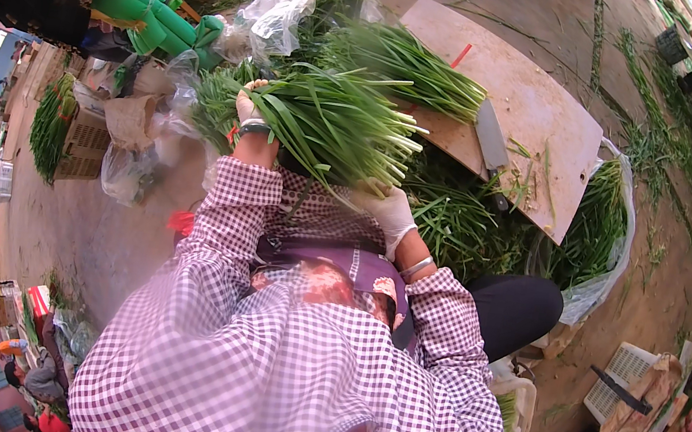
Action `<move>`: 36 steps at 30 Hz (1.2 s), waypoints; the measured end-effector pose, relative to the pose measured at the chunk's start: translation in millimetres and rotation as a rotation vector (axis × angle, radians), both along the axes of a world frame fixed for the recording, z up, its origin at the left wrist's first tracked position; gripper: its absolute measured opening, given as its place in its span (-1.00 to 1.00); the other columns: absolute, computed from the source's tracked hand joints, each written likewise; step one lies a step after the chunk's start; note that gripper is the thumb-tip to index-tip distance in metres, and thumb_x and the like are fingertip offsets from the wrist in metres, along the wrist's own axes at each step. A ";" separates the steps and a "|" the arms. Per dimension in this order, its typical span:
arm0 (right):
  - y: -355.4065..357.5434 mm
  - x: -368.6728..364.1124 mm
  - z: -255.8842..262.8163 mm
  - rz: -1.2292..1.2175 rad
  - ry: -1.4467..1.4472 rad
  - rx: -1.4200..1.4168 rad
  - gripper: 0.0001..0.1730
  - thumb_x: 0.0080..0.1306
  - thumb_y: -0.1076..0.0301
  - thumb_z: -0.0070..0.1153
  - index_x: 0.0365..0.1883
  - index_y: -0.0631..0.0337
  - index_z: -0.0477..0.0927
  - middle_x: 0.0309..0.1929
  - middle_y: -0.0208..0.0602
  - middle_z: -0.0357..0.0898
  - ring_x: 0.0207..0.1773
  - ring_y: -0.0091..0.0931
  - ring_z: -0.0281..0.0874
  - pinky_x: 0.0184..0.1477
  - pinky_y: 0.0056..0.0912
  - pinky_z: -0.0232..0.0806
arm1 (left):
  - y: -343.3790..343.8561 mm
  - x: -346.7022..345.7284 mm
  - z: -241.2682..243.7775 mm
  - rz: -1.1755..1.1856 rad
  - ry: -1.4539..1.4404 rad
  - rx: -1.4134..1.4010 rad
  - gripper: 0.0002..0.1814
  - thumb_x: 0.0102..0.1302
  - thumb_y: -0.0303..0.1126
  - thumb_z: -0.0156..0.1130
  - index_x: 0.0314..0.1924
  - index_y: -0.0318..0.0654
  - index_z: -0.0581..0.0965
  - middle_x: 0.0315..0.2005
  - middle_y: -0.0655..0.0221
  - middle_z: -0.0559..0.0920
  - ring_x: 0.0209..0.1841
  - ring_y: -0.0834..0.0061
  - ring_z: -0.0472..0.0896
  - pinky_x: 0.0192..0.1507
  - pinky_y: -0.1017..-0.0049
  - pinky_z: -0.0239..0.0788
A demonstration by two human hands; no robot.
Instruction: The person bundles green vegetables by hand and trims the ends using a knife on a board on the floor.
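A bunch of garlic chives spans the space between my gloved hands, white stem ends to the right. My left hand grips its leafy side. At the lower stem side is my right hand, fingers bent against some stems; blur hides how firmly they hold. Beyond the bunch, a second bundle of chives rests partly on a wooden board. A knife with a broad blade lies on the board's near edge beside cut scraps. Loose greens are heaped below the board.
A plastic bag of greens stands right of the board. Another clear plastic bag lies beyond the bunch. Left are a plastic crate with greens and a person in green sleeves. My bent knee is at right.
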State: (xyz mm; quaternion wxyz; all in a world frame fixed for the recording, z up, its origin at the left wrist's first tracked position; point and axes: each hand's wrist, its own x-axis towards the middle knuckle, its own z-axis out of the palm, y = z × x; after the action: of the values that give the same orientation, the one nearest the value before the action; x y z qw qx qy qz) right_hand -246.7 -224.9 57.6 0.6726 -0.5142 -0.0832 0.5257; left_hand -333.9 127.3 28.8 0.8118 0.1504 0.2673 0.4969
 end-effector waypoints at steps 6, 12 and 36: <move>2.3 0.8 16.1 -0.019 0.004 0.030 -0.63 0.20 0.48 0.26 -0.03 0.45 0.56 -0.26 -0.39 0.62 -0.31 -0.63 0.46 -0.28 -0.58 0.32 | 0.5 0.1 -0.6 0.055 0.088 0.108 -0.86 0.27 -0.38 0.06 -0.43 -0.25 0.47 -0.48 0.27 0.61 -0.37 0.34 0.57 -0.12 0.35 0.48; -18.0 18.5 7.6 0.136 -0.197 -0.139 -0.79 0.22 0.46 0.15 -0.20 0.38 0.64 -0.40 -0.44 0.60 -0.37 -0.64 0.45 -0.33 -0.52 0.34 | 6.2 -6.8 -2.5 -0.060 0.023 0.079 -0.86 0.27 -0.38 0.07 -0.39 -0.28 0.51 -0.43 0.27 0.64 -0.35 0.35 0.59 -0.10 0.36 0.48; -57.8 85.9 -0.6 0.236 -1.103 -0.494 -0.81 0.24 0.23 0.16 -0.28 0.12 0.67 -0.32 -0.17 0.64 -0.26 -0.28 0.62 -0.16 -0.28 0.46 | -13.0 4.2 23.7 -0.168 -0.103 0.039 -0.84 0.24 -0.37 0.07 -0.47 -0.24 0.50 -0.52 0.36 0.58 -0.41 0.41 0.54 -0.20 0.41 0.45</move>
State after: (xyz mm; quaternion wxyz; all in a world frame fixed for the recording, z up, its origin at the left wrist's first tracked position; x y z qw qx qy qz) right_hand -160.8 -282.7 57.0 0.3285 -0.8384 -0.3508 0.2569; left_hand -329.7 114.3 52.5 0.8602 0.1626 0.2020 0.4392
